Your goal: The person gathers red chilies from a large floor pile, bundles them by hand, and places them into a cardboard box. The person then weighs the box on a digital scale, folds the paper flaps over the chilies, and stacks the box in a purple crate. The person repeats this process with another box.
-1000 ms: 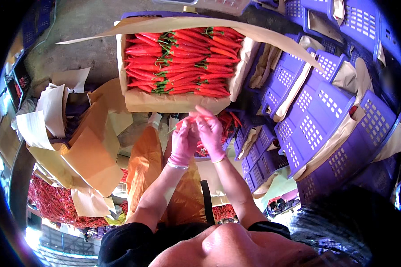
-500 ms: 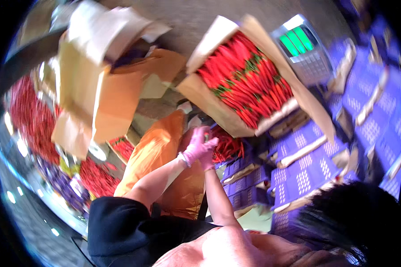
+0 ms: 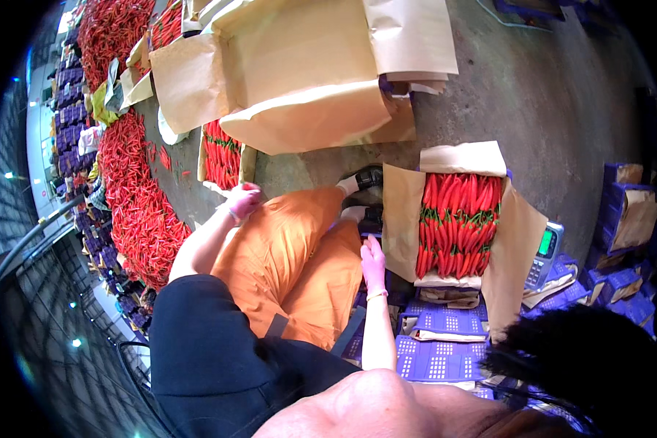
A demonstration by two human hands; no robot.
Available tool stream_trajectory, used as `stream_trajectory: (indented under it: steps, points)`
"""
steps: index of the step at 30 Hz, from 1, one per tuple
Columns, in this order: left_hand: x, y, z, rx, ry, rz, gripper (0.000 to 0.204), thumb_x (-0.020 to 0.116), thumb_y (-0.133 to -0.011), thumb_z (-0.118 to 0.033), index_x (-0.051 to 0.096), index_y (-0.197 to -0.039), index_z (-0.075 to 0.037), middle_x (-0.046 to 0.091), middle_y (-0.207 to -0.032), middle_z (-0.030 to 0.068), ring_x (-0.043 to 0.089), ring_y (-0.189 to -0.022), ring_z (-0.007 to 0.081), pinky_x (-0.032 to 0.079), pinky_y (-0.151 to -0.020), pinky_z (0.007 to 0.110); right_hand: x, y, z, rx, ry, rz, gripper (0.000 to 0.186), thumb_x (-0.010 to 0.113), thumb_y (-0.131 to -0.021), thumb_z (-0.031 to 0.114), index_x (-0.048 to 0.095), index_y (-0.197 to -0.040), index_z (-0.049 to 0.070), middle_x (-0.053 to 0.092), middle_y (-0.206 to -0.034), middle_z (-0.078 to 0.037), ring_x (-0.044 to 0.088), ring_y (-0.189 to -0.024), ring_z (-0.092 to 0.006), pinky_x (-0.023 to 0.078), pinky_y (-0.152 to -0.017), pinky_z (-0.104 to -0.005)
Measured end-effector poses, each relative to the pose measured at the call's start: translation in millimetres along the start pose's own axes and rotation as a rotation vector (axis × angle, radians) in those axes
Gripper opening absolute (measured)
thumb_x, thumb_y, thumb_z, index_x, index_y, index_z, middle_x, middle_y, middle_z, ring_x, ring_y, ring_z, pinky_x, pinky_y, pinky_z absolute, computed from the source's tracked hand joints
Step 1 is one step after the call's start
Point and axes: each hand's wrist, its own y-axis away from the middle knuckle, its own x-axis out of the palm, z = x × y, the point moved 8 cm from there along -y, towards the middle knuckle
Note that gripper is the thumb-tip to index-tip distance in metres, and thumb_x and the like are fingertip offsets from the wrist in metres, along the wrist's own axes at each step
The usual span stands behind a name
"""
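Note:
Pink gloves cover both my hands. My left hand (image 3: pixel 244 201) is closed at the near right corner of a small paper-lined box of red chillies (image 3: pixel 221 157), beside my orange-clad knee. What its curled fingers hold, if anything, is too small to make out. My right hand (image 3: pixel 373 264) points forward with its fingers stretched out, just left of a larger paper-lined crate (image 3: pixel 462 226). In that crate red chillies (image 3: pixel 460 252) lie in neat rows, with green stems meeting in the middle. Brown paper flaps (image 3: pixel 403 219) fold outward around it.
A big paper-lined container (image 3: pixel 299 51) stands ahead. Loose red chilli heaps (image 3: pixel 135 197) lie along the left. A scale display (image 3: pixel 544 252) with a green screen sits right of the filled crate. Purple crates (image 3: pixel 442 358) are stacked at near right, others (image 3: pixel 624 212) farther right.
My view has swung to the right. My hands, together over loose chillies before, are now apart: the left by the small chilli box, the right beside the large crate.

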Motion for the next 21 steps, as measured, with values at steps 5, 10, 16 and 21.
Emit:
stream_trajectory:
  steps: [5,10,16,21]
  points:
    - [-218.0,-9.7,-75.7,0.277,-0.247,-0.516,0.01,0.069,-0.085,-0.015,0.065,-0.088,-0.008,0.058,-0.065,0.0077,0.058,-0.058,0.0188,0.049,-0.051,0.035,-37.1,24.4,-53.3,0.157,-0.019,-0.093,0.052,0.055,-0.095,0.02,0.046,-0.141,-0.001,0.058,-0.132,-0.018,0.058,-0.117,-0.0224,0.048,-0.094,-0.0324]
    - [-302.1,-0.1,-240.2,0.055,-0.562,-0.75,0.053,0.083,-0.075,-0.033,0.064,-0.108,0.004,0.067,-0.091,0.0172,0.064,-0.065,0.0243,0.055,-0.058,0.042,-100.8,73.2,-102.5,0.168,0.059,-0.261,0.047,0.056,-0.095,0.022,0.052,-0.135,-0.004,0.067,-0.109,-0.007,0.06,-0.089,-0.0115,0.048,-0.078,-0.024]
    - [-169.8,-39.1,-152.6,0.291,-0.943,-0.048,0.025,0.068,-0.086,-0.006,0.058,-0.108,-0.001,0.059,-0.083,0.0006,0.054,-0.077,0.0108,0.046,-0.066,0.029,-127.7,72.4,-60.5,0.192,0.067,-0.331,0.041,0.055,-0.091,0.024,0.059,-0.124,-0.001,0.069,-0.106,-0.022,0.067,-0.1,-0.0343,0.051,-0.088,-0.0393]
    - [92.0,-0.2,-54.4,0.442,-0.995,0.18,0.04,0.063,-0.093,-0.018,0.056,-0.124,0.005,0.063,-0.117,0.0164,0.06,-0.106,0.0254,0.047,-0.094,0.035,-212.6,26.6,-4.1,-0.264,0.225,-0.769,0.034,0.06,-0.089,0.02,0.063,-0.116,-0.001,0.069,-0.097,-0.021,0.066,-0.094,-0.0375,0.052,-0.083,-0.0449]
